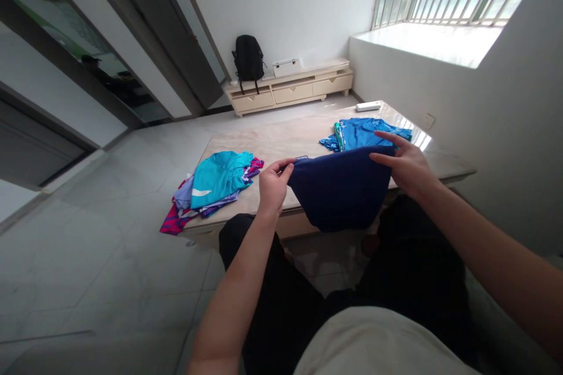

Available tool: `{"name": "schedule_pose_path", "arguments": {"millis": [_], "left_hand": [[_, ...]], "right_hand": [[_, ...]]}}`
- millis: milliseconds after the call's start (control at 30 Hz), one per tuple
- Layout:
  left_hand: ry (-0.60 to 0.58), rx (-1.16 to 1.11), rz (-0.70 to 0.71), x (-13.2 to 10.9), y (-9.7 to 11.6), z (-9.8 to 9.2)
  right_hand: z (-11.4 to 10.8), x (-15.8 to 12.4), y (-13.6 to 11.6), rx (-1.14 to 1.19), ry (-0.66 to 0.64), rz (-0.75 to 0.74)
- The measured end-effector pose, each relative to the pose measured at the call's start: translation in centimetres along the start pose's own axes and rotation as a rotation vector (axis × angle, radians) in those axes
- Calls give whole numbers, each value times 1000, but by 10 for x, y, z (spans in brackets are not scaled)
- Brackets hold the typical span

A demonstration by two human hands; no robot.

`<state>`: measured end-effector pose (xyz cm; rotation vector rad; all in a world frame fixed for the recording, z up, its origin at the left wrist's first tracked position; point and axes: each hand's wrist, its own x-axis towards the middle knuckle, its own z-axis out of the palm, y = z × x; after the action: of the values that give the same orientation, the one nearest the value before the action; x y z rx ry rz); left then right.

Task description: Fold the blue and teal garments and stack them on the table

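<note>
The pale stone surface carries everything, its near edge just ahead of the seated person's knees. One navy garment is the largest thing on it: its top edge is stretched roughly level from left to right, which is its long axis, and its rounded lower part hangs down over the surface's near edge toward the floor. It lies between the two hands. Two clothing piles flank it: a loose heap of teal, lilac and striped pieces on the left corner, spilling over the edge, and a flatter blue pile beyond the garment on the right. One white remote-like object rests near the far edge. The left hand is clenched, pinching the garment's left corner. The right hand grips the right corner with thumb under, while its other fingers are spread out straight.
</note>
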<state>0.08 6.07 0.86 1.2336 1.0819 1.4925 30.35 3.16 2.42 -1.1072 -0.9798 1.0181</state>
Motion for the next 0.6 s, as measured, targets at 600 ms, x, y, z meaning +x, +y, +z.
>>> {"name": "schedule_pose_path", "arguments": {"millis": [600], "left_hand": [[-16,493,402,-44,63,-23]], "right_hand": [[-24,-57,-53,-704,124,-309]]}}
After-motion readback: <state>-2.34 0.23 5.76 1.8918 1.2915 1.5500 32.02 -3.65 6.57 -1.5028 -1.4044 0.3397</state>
